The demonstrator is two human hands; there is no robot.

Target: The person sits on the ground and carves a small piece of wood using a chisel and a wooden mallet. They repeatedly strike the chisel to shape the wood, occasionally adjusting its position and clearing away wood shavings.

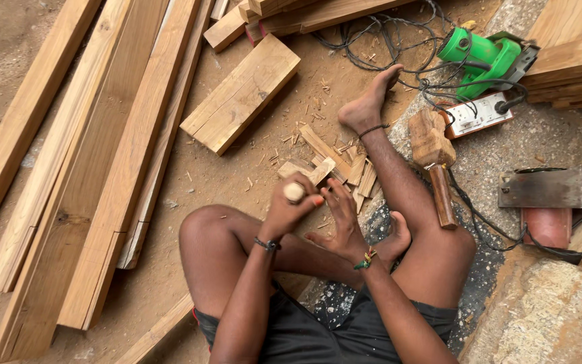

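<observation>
Seated on the sandy floor (pixel 250 178), the left hand (pixel 291 205) clenched a small wooden piece (pixel 295 192), seemingly light and stiff; the right hand (pixel 339 222) hovered released beside it.

Left hand (pixel 291 205) blurred; the pale round thing (pixel 294 192) in its grip too smeared to identify. Long planks (pixel 102 168) cut off at frame's upper left. Red tool (pixel 550 222) cropped at right edge. Power cord (pixel 399 34) tangle partly behind green power tool (pixel 483 57).

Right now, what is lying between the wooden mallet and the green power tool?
In the head view, a white socket box with tangled black cables lies between the wooden mallet and the green power tool.
</observation>
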